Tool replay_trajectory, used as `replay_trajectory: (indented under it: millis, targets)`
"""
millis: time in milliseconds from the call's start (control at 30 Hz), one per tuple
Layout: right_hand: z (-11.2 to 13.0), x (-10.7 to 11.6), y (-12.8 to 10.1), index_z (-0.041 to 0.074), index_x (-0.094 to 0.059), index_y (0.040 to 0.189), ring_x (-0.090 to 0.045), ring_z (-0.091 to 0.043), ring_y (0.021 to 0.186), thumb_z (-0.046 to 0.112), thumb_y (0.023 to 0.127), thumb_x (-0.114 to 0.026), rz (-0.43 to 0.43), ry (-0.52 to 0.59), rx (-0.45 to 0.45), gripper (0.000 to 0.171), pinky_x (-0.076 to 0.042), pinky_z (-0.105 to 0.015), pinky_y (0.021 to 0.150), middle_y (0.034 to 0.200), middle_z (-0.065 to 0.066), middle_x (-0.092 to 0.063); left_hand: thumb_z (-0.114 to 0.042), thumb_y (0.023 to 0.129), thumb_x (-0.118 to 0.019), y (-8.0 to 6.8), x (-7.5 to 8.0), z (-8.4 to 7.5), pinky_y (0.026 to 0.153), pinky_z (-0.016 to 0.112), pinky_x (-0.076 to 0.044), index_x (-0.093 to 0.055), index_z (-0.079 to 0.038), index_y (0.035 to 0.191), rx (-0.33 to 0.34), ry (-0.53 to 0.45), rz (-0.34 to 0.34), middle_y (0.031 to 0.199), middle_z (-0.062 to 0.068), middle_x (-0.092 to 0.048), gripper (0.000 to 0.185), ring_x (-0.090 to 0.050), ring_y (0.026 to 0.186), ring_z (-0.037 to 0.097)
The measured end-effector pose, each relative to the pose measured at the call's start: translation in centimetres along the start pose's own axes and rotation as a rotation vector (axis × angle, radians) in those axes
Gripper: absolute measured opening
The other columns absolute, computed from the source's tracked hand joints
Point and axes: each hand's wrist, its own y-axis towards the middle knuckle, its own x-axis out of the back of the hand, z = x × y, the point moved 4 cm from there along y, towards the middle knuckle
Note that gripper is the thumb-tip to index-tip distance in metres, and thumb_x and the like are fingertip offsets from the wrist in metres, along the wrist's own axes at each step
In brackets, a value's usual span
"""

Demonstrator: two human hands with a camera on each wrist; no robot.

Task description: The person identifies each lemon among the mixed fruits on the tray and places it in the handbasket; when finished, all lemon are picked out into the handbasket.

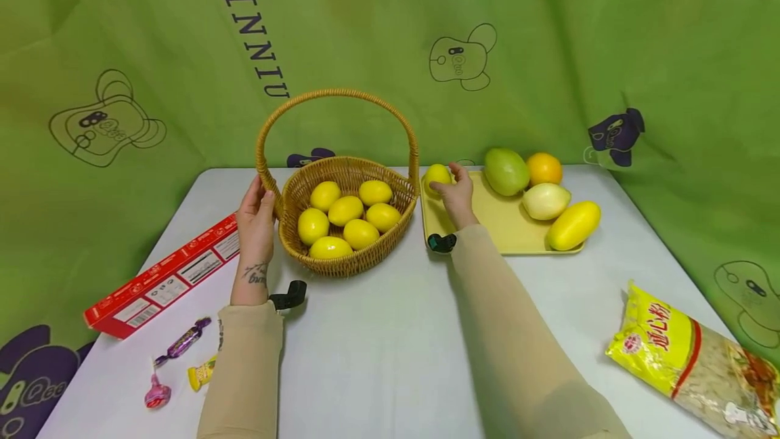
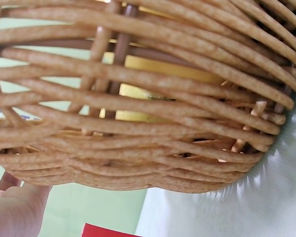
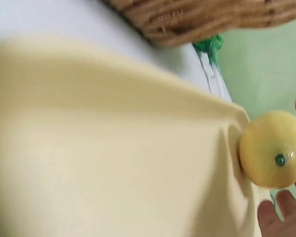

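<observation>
A wicker basket [image 1: 356,264] with a tall arched handle stands at the middle back, holding several yellow lemons [image 1: 345,211]. My left hand [image 1: 256,219] grips the basket's left side at the foot of the handle; in the left wrist view its fingers [image 2: 19,207] are partly hidden behind the weave. Another lemon [image 1: 436,175] lies at the back left corner of a pale yellow tray [image 1: 487,222]. Around that lemon is my right hand [image 1: 460,198], thumb and fingers spread. The right wrist view shows a gap between the lemon [image 3: 272,148] and the lower fingers [image 3: 269,217].
On the tray's right sit a green mango-like fruit [image 1: 506,172], an orange [image 1: 544,169], a pale lemon-shaped fruit [image 1: 547,201] and a long yellow fruit [image 1: 574,225]. A red box [image 1: 164,280] and wrapped sweets [image 1: 183,342] lie left; a yellow food packet [image 1: 688,358] lies front right.
</observation>
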Motion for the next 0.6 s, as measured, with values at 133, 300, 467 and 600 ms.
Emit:
replay_trajectory:
  millis: [133, 300, 467, 600]
  targets:
    - [-0.21, -0.24, 0.43, 0.003, -0.040, 0.136, -0.031, -0.028, 0.132, -0.003, 0.076, -0.067, 0.038, -0.058, -0.002, 0.066, -0.033, -0.038, 0.109, 0.143, -0.015, -0.035, -0.018, 0.098, -0.044, 0.05, 0.02, 0.00, 0.108, 0.033, -0.035, -0.043, -0.024, 0.139, -0.002, -0.010, -0.004, 0.142, 0.006, -0.042, 0.042, -0.043, 0.126, 0.018]
    - [-0.19, -0.50, 0.72, 0.004, -0.039, 0.137, -0.038, -0.030, 0.127, -0.002, 0.077, -0.067, 0.059, -0.121, -0.004, 0.067, -0.037, -0.040, 0.106, 0.141, -0.017, -0.038, -0.018, 0.098, -0.044, 0.06, -0.04, 0.02, 0.108, 0.034, -0.035, -0.042, -0.023, 0.140, -0.005, -0.012, -0.004, 0.142, 0.006, -0.043, 0.042, -0.043, 0.126, 0.018]
    - [-0.14, -0.53, 0.77, 0.004, -0.038, 0.138, -0.036, -0.030, 0.130, 0.001, 0.080, -0.067, 0.048, -0.187, -0.020, 0.065, -0.035, -0.040, 0.107, 0.143, -0.016, -0.036, -0.018, 0.098, -0.044, 0.06, -0.07, 0.09, 0.109, 0.035, -0.034, -0.042, -0.022, 0.140, -0.006, -0.015, 0.003, 0.142, 0.006, -0.042, 0.042, -0.042, 0.127, 0.018]
    - [-0.28, -0.39, 0.77, 0.003, -0.038, 0.139, -0.036, -0.028, 0.130, 0.002, 0.081, -0.066, 0.032, -0.177, -0.026, 0.064, -0.035, -0.038, 0.108, 0.143, -0.015, -0.037, -0.018, 0.098, -0.044, 0.07, -0.02, 0.08, 0.109, 0.035, -0.034, -0.042, -0.023, 0.140, -0.012, -0.014, 0.007, 0.142, 0.006, -0.042, 0.042, -0.041, 0.128, 0.018]
